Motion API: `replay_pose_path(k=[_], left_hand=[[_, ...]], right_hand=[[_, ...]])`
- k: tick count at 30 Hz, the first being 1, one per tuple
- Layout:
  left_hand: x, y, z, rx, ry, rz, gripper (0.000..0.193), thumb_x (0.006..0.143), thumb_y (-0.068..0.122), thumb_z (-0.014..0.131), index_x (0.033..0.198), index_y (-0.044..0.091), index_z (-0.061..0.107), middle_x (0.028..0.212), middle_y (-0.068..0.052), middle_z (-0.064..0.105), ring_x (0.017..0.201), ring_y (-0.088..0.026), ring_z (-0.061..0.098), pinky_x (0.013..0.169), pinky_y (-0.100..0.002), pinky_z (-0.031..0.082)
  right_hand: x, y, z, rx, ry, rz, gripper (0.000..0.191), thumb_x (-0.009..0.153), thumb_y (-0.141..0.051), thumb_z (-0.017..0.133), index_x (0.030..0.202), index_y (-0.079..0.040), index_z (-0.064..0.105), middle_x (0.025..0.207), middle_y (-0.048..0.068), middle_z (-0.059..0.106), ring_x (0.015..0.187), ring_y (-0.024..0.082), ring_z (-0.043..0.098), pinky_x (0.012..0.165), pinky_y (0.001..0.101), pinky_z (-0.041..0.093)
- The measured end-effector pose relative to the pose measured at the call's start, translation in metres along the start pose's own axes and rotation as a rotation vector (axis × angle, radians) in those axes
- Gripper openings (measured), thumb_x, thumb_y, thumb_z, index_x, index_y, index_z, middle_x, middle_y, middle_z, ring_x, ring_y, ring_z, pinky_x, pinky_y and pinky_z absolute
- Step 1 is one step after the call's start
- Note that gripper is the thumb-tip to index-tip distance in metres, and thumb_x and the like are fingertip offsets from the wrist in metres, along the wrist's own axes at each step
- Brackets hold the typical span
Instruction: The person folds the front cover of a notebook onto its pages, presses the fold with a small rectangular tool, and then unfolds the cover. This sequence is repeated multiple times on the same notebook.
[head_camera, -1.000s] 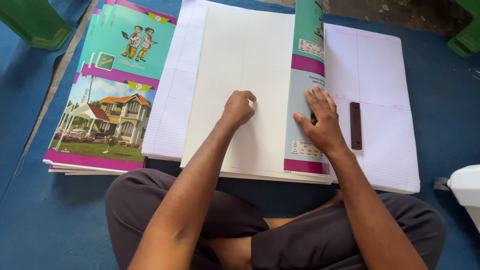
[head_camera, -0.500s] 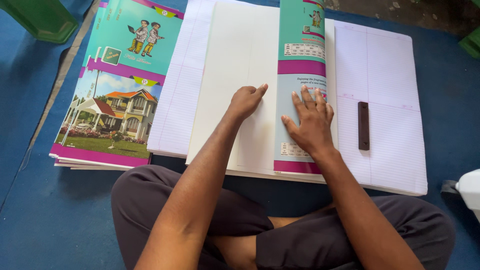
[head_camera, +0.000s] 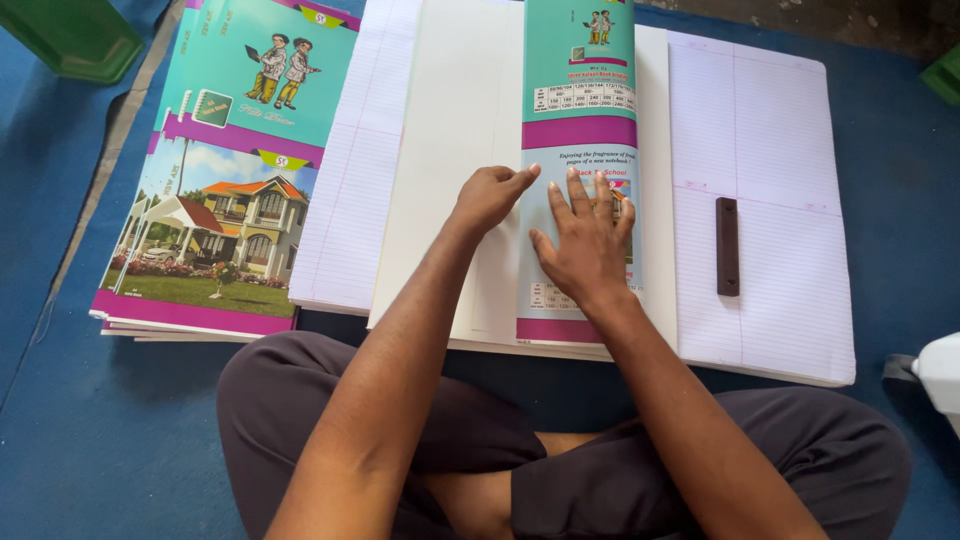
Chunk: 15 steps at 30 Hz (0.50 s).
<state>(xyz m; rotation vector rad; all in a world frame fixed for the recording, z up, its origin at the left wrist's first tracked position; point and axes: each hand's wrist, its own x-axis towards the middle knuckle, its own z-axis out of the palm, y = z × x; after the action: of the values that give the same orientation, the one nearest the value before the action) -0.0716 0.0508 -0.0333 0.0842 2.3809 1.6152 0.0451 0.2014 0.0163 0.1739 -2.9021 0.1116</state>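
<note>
A white cover sheet (head_camera: 450, 150) lies on a stack of ruled paper (head_camera: 770, 140) in front of my crossed legs. Its right part is folded over, showing a teal and purple printed flap (head_camera: 580, 90). My right hand (head_camera: 585, 240) presses flat on the flap, fingers spread. My left hand (head_camera: 490, 195) rests beside it on the white side, fingers curled, fingertips at the flap's left edge. A dark brown bar (head_camera: 727, 246) lies on the ruled paper to the right of my right hand.
A stack of printed covers (head_camera: 230, 200) with a house picture and cartoon children lies at the left on the blue mat (head_camera: 80, 420). A green object (head_camera: 70, 35) sits at the top left, and a white object (head_camera: 940, 375) at the right edge.
The printed flap has been folded further left over the white sheet. My right hand moved left with it and now lies flat on it; my left hand shifted to its left edge.
</note>
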Motion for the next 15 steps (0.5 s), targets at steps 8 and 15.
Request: replay_pose_path(k=[8,15], left_hand=[[0.002,-0.006,-0.003,-0.155,-0.03,-0.07,0.03,0.088,0.027,0.069,0.095,-0.003,0.073,0.068,-0.006,0.065,0.054,-0.014,0.058,0.049,-0.032,0.049],[0.004,-0.004,-0.002,-0.099,-0.008,-0.078,0.029,0.087,0.023,0.065,0.094,-0.004,0.072,0.066,-0.008,0.066,0.053,-0.018,0.062,0.05,-0.033,0.053]], right_hand=[[0.003,-0.004,-0.003,-0.012,0.03,-0.038,0.068,0.089,-0.047,0.066,0.145,-0.011,0.056,0.158,0.018,0.041,0.148,0.04,0.027,0.115,0.0617,0.016],[0.012,0.013,-0.011,0.119,0.136,-0.059,0.055,0.096,-0.036,0.067,0.141,-0.006,0.062,0.153,0.023,0.049,0.139,0.035,0.042,0.112,0.0549,0.028]])
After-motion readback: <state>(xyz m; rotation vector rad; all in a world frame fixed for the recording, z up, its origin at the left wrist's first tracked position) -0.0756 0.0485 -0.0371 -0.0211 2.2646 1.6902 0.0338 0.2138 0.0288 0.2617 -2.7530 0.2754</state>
